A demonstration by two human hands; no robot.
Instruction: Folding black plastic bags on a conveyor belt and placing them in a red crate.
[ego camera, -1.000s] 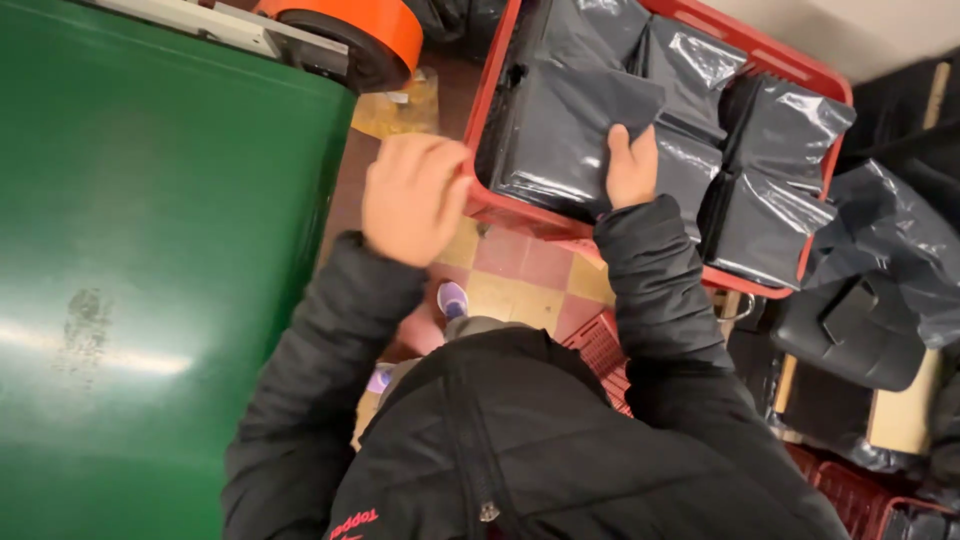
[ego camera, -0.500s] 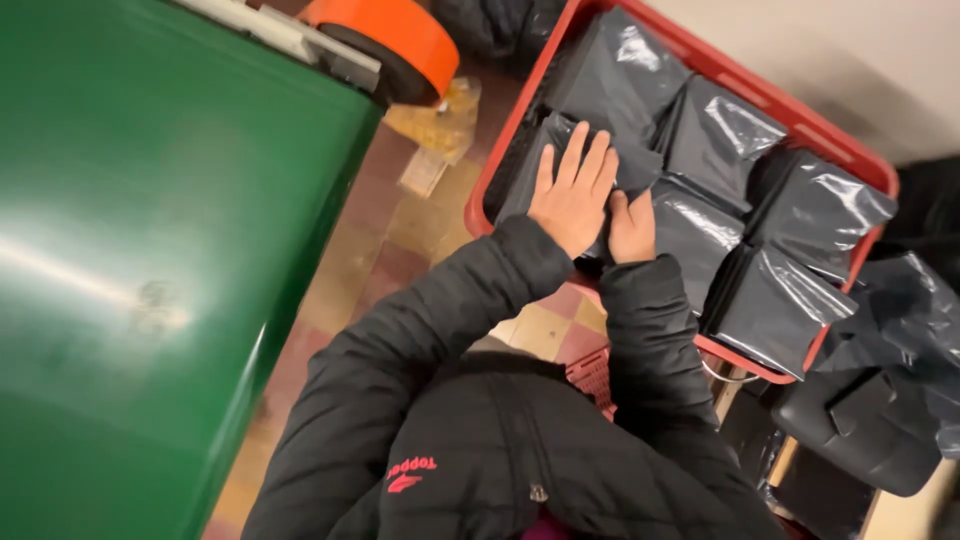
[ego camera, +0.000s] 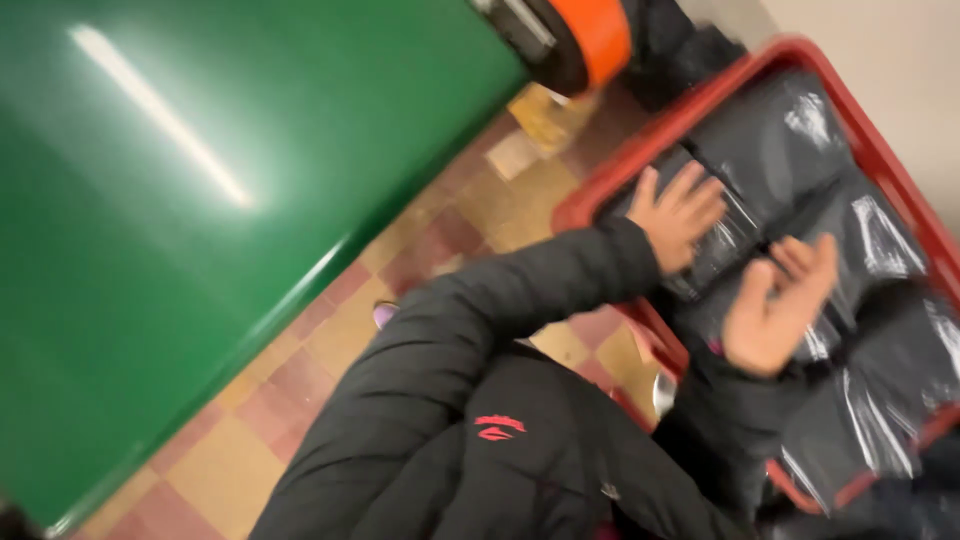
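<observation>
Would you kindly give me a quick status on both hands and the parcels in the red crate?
Left hand flat on a dark plastic parcel, fingers spread. Right hand open above the parcels, holding nothing. Red crate packed with them. Nothing blocking.

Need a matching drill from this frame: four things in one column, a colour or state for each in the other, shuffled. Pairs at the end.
Things:
1. left hand
2. right hand
3. crate
4. table top

States:
A. green, glossy
B. red rim, filled with dark plastic bags
C. flat, fingers spread, pressed on a bag
D. raised above the bags, palm showing, empty

Pairs: 1-C, 2-D, 3-B, 4-A
</observation>
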